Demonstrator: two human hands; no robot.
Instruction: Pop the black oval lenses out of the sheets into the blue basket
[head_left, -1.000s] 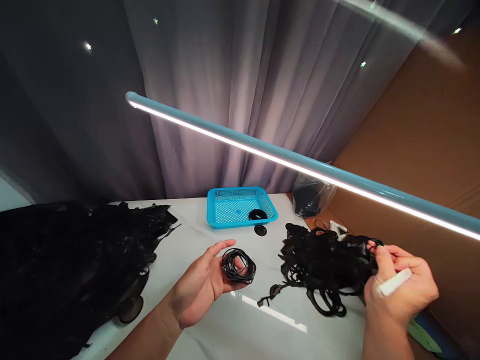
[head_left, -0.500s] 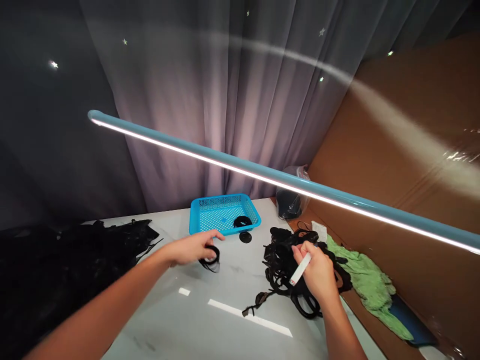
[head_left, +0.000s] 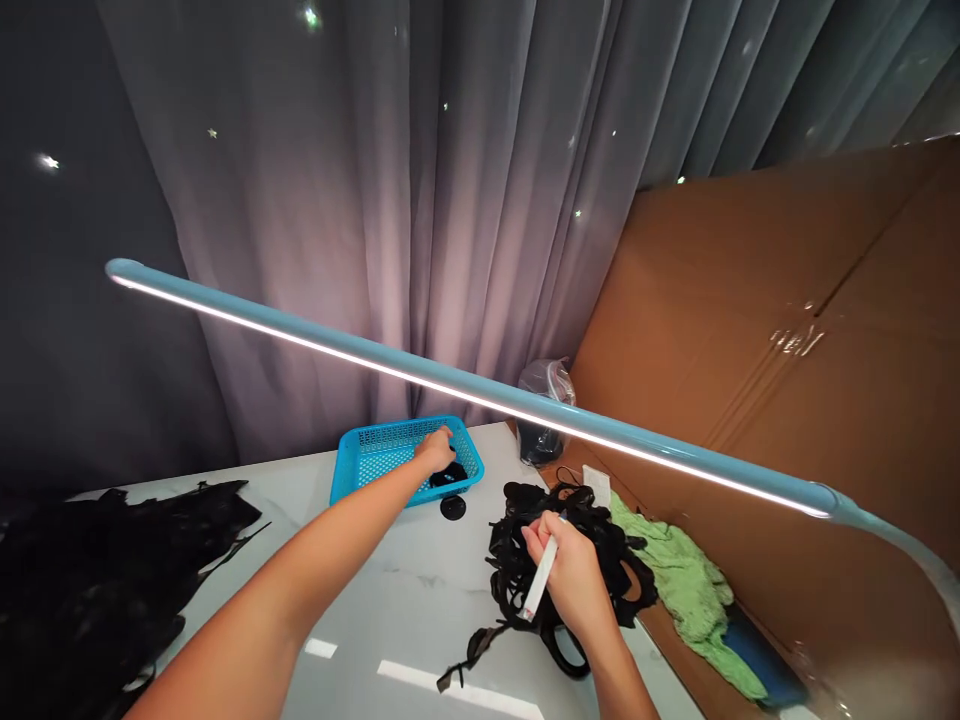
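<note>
The fingers of the left hand had shifted from above the tabletop into the blue basket, beside the black rings at its right end, so the carry looked finished; whether they were apart or clamped on the loops, the view was too small and dark to tell. The right hand's fingers stayed clamped around a white-handled tool over the black tangle.

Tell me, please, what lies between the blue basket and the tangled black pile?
In the head view, a black disc lies there, near the front edge of the blue basket; white tabletop shows between it and the black pile.
</note>
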